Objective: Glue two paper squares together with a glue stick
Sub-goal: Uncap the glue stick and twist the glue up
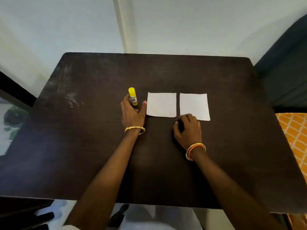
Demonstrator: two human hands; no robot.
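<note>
Both arms are bare. The left hand [132, 113] has a thin gold bangle. The right hand [188, 128] has gold and orange bangles.

The glue stick [132, 96] is showing a white label with dark letters, partly hidden; only something like "IN" is reading, the rest staying too blurred.

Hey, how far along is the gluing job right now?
Barely started. The two paper squares lie apart, unstacked. The left hand is reaching round the capped glue stick; the right hand rests curled at the right square's near edge. Uncapping, gluing and pressing together remain.
</note>
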